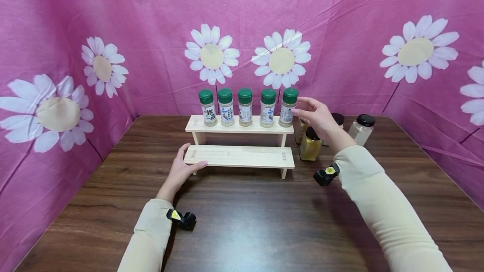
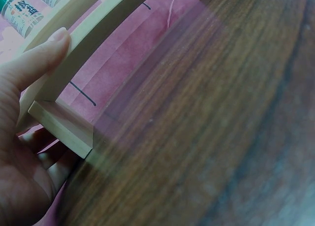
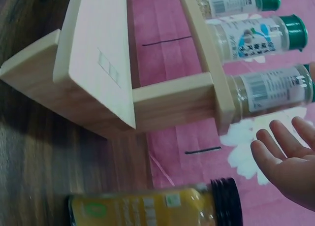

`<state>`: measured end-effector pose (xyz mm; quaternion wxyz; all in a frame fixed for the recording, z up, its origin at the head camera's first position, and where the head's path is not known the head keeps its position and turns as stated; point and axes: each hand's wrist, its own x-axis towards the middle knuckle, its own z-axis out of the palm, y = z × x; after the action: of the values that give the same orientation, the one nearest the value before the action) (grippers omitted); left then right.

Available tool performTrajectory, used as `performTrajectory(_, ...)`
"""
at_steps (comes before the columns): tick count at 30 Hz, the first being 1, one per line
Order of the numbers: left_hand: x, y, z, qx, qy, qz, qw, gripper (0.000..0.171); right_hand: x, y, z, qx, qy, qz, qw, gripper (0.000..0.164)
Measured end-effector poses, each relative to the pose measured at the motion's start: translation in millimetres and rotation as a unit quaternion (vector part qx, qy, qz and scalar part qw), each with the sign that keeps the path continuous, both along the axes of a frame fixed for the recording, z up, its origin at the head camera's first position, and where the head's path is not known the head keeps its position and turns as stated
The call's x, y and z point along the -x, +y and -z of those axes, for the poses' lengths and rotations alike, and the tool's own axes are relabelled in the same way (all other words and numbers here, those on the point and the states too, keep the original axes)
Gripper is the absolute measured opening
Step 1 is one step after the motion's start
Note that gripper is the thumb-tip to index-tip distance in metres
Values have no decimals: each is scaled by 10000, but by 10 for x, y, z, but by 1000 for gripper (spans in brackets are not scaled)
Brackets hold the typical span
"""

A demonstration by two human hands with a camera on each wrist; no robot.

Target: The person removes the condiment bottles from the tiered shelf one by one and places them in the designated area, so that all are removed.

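Left hand (image 1: 179,170) grips the lower left end of the pale wooden two-tier rack (image 1: 238,155), and the right hand (image 1: 321,119) is up at the clear, green-capped round bottle (image 1: 286,115) on the right end, its cap (image 1: 290,92) cut off in the right wrist view: pinching or released, I cannot tell! Nearby, a clear black-lidded jar (image 1: 310,148) shows yellow contents, another jar (image 1: 300,132) half hidden behind.

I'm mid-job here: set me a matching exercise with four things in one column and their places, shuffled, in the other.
1. Left hand
2. Right hand
3. Yellow jar with a black lid
4. Green-capped bottles

A. On the table, right of both shelves
B. In a row on the upper shelf
C. At the rightmost bottle
D. Gripping the left end of the lower shelf

Pairs: 1-D, 2-C, 3-A, 4-B
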<state>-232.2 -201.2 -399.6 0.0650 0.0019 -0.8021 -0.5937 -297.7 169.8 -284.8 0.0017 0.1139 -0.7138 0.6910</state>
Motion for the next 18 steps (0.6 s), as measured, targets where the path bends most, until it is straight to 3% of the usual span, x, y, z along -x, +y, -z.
performTrajectory(18,8,1,13,-1,-12,-17,10000,84,21,-220,-23,-782,-72,760,9940,46)
